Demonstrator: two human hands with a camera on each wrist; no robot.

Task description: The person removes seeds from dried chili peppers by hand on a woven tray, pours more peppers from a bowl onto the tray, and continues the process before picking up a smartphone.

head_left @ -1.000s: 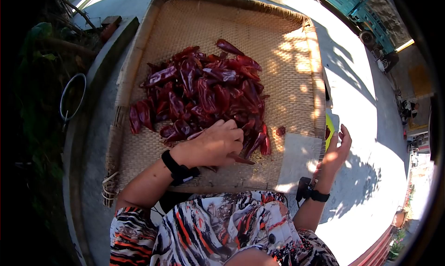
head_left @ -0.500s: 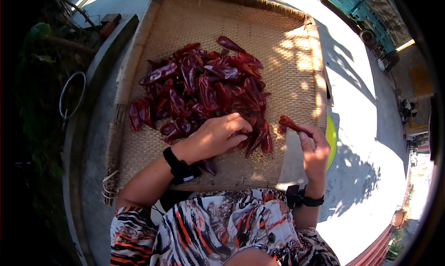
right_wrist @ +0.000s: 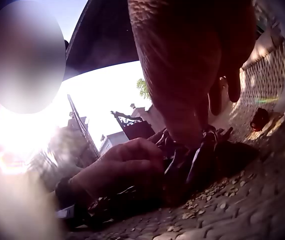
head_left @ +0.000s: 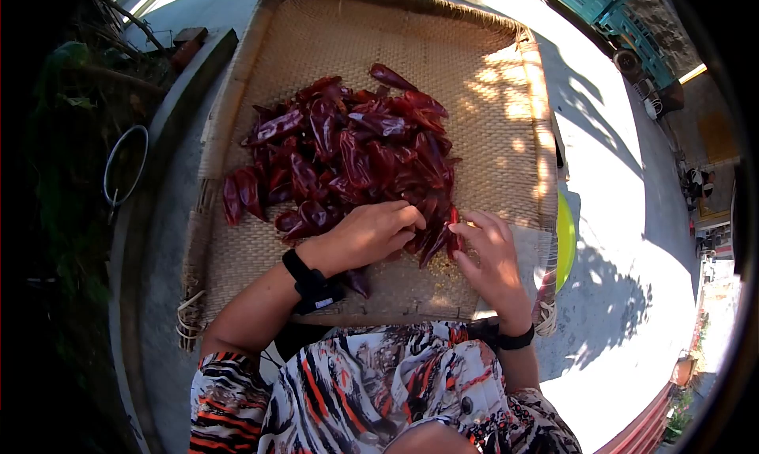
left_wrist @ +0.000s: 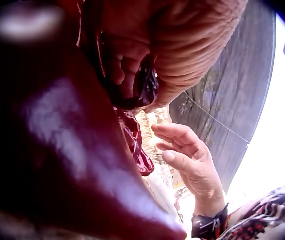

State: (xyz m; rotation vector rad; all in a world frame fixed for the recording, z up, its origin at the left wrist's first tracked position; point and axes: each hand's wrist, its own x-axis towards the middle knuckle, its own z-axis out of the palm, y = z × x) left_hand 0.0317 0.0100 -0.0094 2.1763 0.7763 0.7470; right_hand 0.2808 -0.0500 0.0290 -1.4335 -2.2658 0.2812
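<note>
A heap of dark red dried chili peppers lies in a woven bamboo tray. At the heap's near edge, my left hand curls its fingers; in the left wrist view they hold a dark, shiny chili pepper. My right hand is at the heap's right edge, thumb and fingers apart, fingertips beside a bright red pepper. The left wrist view shows nothing between the right hand's fingers. One pepper fills much of that view up close.
Pale seeds are scattered on the near part of the tray. A yellow-green basin stands past the tray's right rim. A small red piece lies apart on the weave. A concrete curb runs along the left.
My right hand has come left from beside the basin to the heap; the chili seen in its fingers half a second ago no longer shows there. My left hand shifted slightly up.
</note>
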